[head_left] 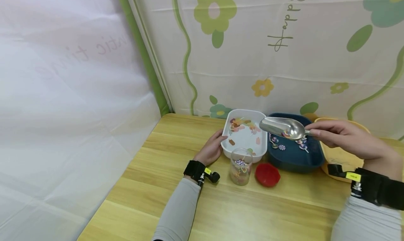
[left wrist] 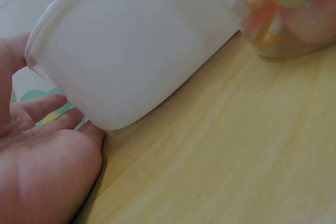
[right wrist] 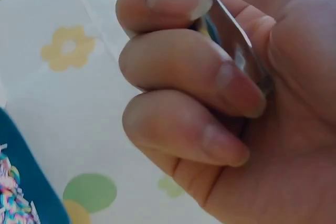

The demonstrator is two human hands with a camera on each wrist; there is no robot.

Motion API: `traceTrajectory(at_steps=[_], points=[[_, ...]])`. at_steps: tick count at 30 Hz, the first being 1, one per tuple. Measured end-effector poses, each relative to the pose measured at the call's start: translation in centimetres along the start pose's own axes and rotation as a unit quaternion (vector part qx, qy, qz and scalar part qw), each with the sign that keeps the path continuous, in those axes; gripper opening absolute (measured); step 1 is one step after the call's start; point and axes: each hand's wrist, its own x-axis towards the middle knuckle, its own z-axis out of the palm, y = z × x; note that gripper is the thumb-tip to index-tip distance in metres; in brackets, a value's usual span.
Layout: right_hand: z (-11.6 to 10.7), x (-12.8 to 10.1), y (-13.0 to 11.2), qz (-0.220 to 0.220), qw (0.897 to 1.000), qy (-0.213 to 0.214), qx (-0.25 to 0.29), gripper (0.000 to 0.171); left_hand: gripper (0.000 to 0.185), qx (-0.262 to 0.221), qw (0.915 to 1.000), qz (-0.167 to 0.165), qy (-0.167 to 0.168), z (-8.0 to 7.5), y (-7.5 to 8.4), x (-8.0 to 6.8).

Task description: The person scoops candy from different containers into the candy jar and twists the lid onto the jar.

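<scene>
Right hand (head_left: 344, 137) curled tight round the handle of a metal scoop (head_left: 282, 127), bowl level above the dark blue tray (head_left: 310, 160), a few candies inside. Left hand (head_left: 212, 149) relaxed, fingers against the outer wall of the white tray (head_left: 228, 121). Just in front: clear cup (head_left: 241, 166) with candies, red lid (head_left: 267, 174) beside it. Yellow tray (head_left: 341, 156) under the right wrist.
</scene>
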Motion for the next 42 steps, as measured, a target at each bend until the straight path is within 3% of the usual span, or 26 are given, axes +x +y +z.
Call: traceTrajectory(at_steps=[5,14,17,33,42], points=[[0.4,0.3,-2.0,-0.019,0.999,-0.010,-0.035,0.031,0.054,-0.002,1.0000,0.003,-0.001,0.0,0.0,0.0],[1.1,0.9,-3.8,-0.071,0.988,-0.125,-0.065,0.033,0.053,0.001,1.0000,0.004,-0.001,0.0,0.1,0.1],[1.3,1.2,-4.3,-0.082,0.984,-0.141,-0.075,0.033,0.053,0.001,1.0000,0.006,-0.001,0.1,0.1,0.1],[2.0,1.0,-5.8,-0.068,0.987,-0.130,-0.065,0.028,0.055,0.011,0.9999,-0.004,0.006,0.0,0.0,0.2],[1.8,0.7,-5.6,-0.065,0.987,-0.077,-0.126,0.029,0.054,0.008,0.9999,-0.005,0.009,-0.1,0.1,0.2]])
